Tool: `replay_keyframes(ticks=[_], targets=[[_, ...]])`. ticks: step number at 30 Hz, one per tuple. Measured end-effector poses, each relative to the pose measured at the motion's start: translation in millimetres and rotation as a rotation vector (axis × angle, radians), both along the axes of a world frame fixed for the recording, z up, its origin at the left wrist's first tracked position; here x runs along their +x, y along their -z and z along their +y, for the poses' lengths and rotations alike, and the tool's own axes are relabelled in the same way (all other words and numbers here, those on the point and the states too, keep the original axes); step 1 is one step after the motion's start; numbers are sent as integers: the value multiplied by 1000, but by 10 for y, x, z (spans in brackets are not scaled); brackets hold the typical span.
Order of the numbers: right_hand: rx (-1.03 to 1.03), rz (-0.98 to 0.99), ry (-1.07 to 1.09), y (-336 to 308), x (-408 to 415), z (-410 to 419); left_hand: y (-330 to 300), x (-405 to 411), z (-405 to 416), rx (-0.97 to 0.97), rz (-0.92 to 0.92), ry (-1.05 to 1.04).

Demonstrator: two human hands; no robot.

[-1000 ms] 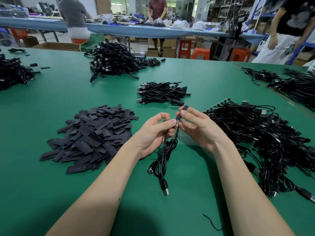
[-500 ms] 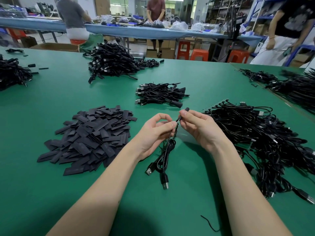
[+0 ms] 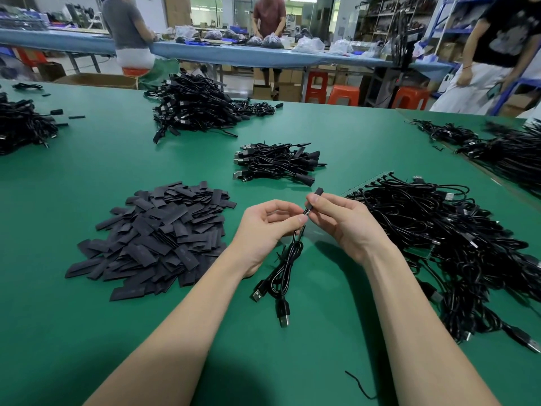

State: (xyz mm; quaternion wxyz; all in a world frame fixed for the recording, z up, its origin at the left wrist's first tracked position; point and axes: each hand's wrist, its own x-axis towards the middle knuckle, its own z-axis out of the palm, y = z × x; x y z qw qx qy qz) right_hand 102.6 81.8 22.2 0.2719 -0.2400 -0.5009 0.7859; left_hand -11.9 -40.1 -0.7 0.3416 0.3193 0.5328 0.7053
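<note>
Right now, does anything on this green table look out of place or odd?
Only a stray black wire scrap, lying alone near the table's front edge, apart from every pile. A few loose black pieces sit scattered far left. Nothing looks damaged.

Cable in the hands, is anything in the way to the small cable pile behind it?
Nothing visible. The left hand and right hand both pinch the cable, and only bare green table lies between it and the small cable pile. The flat black strips lie off to the left.
</note>
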Motion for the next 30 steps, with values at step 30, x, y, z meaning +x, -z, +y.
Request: replay_keyframes(ticks=[30], targets=[[11, -95, -94, -9, 76, 27, 70, -34, 3, 42, 108, -26]])
